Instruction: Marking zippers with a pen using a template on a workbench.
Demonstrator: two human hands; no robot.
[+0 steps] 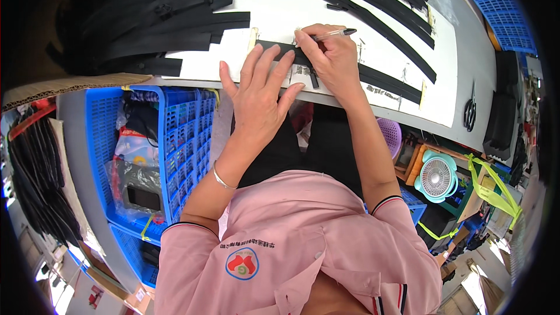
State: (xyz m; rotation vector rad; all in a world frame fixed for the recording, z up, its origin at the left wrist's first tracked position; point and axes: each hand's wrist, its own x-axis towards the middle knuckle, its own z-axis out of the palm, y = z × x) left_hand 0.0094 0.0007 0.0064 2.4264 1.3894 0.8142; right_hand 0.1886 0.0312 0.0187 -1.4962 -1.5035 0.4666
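Note:
My right hand [332,64] is closed around a clear-barrelled pen [337,34] with a dark end, its fingers bent down at a black fabric strip [388,83]. That strip lies along the near edge of a white board [466,76] with pen markings. My left hand [256,93] has its fingers spread, and the fingertips press on the strip's left part. A short black tab hangs from the strip between my hands. The pen tip is hidden behind my right fingers. Further back on the board lie several more long black strips [382,29].
Layered black fabric pieces [151,29] cover the board's left side. Scissors [470,108] lie to its right. A blue crate [181,146] holding bags and a phone [143,199] stands below the table at left. At right are a purple basket [389,136] and a turquoise fan [437,176].

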